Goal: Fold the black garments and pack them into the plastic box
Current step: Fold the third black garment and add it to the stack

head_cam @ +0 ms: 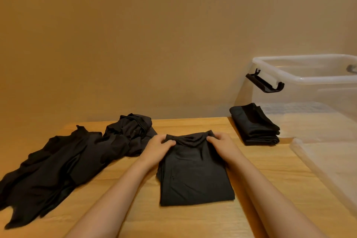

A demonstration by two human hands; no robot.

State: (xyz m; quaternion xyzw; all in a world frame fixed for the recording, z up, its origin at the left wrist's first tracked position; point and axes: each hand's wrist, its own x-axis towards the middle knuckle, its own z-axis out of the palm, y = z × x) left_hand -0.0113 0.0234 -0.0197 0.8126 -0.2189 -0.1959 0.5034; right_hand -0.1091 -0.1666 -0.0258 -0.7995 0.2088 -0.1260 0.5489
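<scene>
The box point(301, 81) runs off the right edge, its far handle point(352, 68) only a grey blur. The pile point(58, 164) is cut by the left edge, and I cannot count its pieces. My forearms leave the frame at the bottom. On the garment point(193, 176), my left hand point(160, 146) and right hand point(220, 144) cover part of the far fold; I cannot tell which fingers pinch it. The stack point(255, 127) is too dark for me to count its layers.

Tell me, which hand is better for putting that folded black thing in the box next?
Probably the right hand. Both hands grip the far edge of the folded garment, but the plastic box stands on the right, so the left hand would have to cross over.
</scene>
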